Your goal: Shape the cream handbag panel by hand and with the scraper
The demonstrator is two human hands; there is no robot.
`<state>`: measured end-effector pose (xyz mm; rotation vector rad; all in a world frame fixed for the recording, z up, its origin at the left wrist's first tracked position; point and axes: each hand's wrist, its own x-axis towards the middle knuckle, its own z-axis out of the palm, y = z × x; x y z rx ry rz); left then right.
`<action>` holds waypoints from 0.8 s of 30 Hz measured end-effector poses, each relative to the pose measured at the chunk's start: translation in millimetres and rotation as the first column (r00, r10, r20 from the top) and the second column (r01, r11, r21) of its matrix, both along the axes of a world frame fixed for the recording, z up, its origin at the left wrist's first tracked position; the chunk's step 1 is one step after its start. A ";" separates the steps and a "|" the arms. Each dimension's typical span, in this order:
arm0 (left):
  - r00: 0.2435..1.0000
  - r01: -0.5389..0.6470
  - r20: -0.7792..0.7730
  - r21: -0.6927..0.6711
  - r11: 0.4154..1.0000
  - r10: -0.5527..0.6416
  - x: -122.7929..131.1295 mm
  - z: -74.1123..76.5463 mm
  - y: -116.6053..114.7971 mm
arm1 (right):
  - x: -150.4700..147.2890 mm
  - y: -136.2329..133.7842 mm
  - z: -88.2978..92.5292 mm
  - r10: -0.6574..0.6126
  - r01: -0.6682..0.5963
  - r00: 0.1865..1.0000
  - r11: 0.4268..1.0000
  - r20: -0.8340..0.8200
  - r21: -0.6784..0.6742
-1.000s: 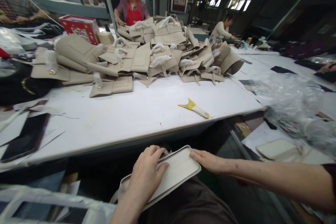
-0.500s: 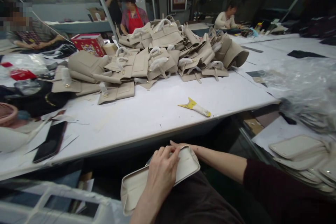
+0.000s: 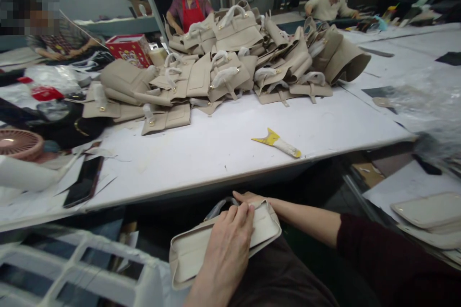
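Note:
A cream handbag (image 3: 194, 252) lies tilted across my lap below the table edge, a long narrow face turned up. My left hand (image 3: 230, 235) rests over this face, its fingers together and their tips at the far rim, gripping the bag there. Behind the bag's far right end, my right hand (image 3: 254, 197) holds it from the other side; most of its fingers are hidden. A wrapped carrying handle (image 3: 219, 207) sticks out beyond the far rim.
Beige handbags (image 3: 198, 79) are heaped on the white table (image 3: 187, 153). A yellow-and-white scraper-like tool (image 3: 277, 143) and a phone (image 3: 84, 181) lie nearer me. A white plastic crate (image 3: 144, 273) stands lower left; cream panels (image 3: 428, 211) lie right. Several people sit or stand beyond.
My view has shifted, so the table's things appear moved. My left hand's fingers have flattened from a bent pinch at the bag's rim. More of the handle shows.

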<state>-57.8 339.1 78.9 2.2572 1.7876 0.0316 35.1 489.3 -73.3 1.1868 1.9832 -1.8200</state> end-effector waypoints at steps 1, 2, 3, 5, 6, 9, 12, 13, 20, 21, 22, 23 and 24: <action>1.000 -0.005 -0.005 0.004 1.000 0.005 1.2 0.8 0.2 | -1.8 3.0 8.9 0.010 -0.010 1.000 1.000 -0.012 0.022; 1.000 -0.008 -0.010 0.006 1.000 0.008 2.5 1.9 0.1 | -4.9 6.0 19.9 0.019 -0.018 0.999 0.999 -0.034 0.046; 1.000 -0.015 -0.013 0.007 1.000 0.015 4.1 3.1 -0.4 | -9.5 8.5 32.4 0.029 -0.024 0.997 0.997 -0.070 0.067; 0.999 -0.032 -0.004 0.009 0.999 0.032 7.6 6.5 -2.4 | -22.2 10.2 59.2 0.054 -0.038 0.985 0.995 -0.167 0.095; 0.999 -0.044 0.012 0.010 0.999 0.044 9.0 8.7 -3.7 | -29.4 8.7 71.6 0.073 -0.052 0.974 0.993 -0.212 0.102; 0.987 -0.094 0.134 0.021 0.995 0.090 5.6 15.6 -9.0 | -47.9 -4.8 96.0 0.142 -0.105 0.949 0.984 -0.280 0.141; 0.872 -0.216 0.453 0.011 0.976 0.188 -23.4 16.9 -17.2 | -54.4 -21.7 100.9 0.217 -0.161 0.947 0.959 -0.238 0.234; 0.778 -0.310 0.572 -0.013 0.951 0.261 -39.8 13.8 -21.3 | -54.3 -26.0 101.1 0.246 -0.183 0.944 0.945 -0.219 0.271; -0.075 -0.549 0.623 -0.677 0.489 0.778 -133.8 -63.4 -63.2 | -53.9 -41.3 114.5 0.403 -0.331 0.912 0.832 -0.075 0.445; -0.099 -0.498 0.603 -0.719 0.485 0.792 -131.8 -74.7 -65.9 | -55.4 -42.7 115.4 0.414 -0.346 0.909 0.819 -0.053 0.458; -0.121 -0.452 0.591 -0.748 0.485 0.798 -126.6 -83.9 -66.7 | -57.1 -44.1 115.5 0.425 -0.361 0.905 0.806 -0.034 0.469; -0.140 -0.423 0.588 -0.763 0.489 0.797 -119.7 -91.1 -66.0 | -59.2 -45.4 115.1 0.435 -0.375 0.900 0.794 -0.017 0.478; -0.157 -0.411 0.593 -0.766 0.493 0.790 -112.2 -96.1 -64.2 | -61.5 -46.9 114.5 0.446 -0.388 0.895 0.783 -0.004 0.486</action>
